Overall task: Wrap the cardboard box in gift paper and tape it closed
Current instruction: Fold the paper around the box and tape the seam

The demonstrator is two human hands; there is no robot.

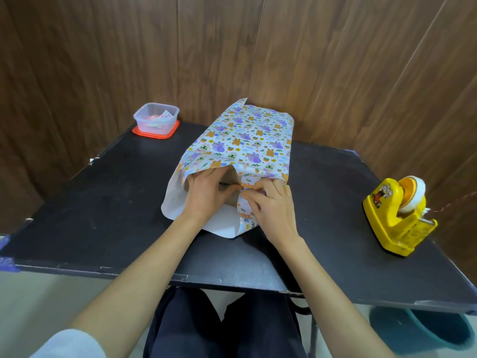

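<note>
Both of my hands meet at the near end of the cardboard box (pixel 229 180), which lies lengthwise at the middle of the black bench (pixel 103 202) under a sheet of gift paper (pixel 247 140) printed with purple and orange cartoon animals, rainbows and stars. At that end my left hand (pixel 206 195) rests flat against the exposed brown cardboard, fingers loosely curved and thumb reaching right, while my right hand (pixel 271 210) has its grip pinched on the edge of a printed paper flap folded in from the right side, fingertips pressed together on the fold where it touches my left thumb. On top and along both long sides the box is covered; a seam runs along the upper left, and one corner of paper stands up at the far end. Below my hands the white underside of the sheet spreads loose on the bench, curling out to the left and toward me. Near the far left corner of the bench sits a clear plastic container (pixel 156 118) on a red lid, holding what look like scraps of paper. To the right, well apart from the box, stands a yellow tape dispenser (pixel 397 218) carrying a roll of tape, near the bench's right edge. Brown wood-grain panels (pixel 103 60) form the wall behind. My dark-trousered knees show beneath the near edge, and a teal bucket (pixel 423 329) sits on the floor at lower right.
</note>
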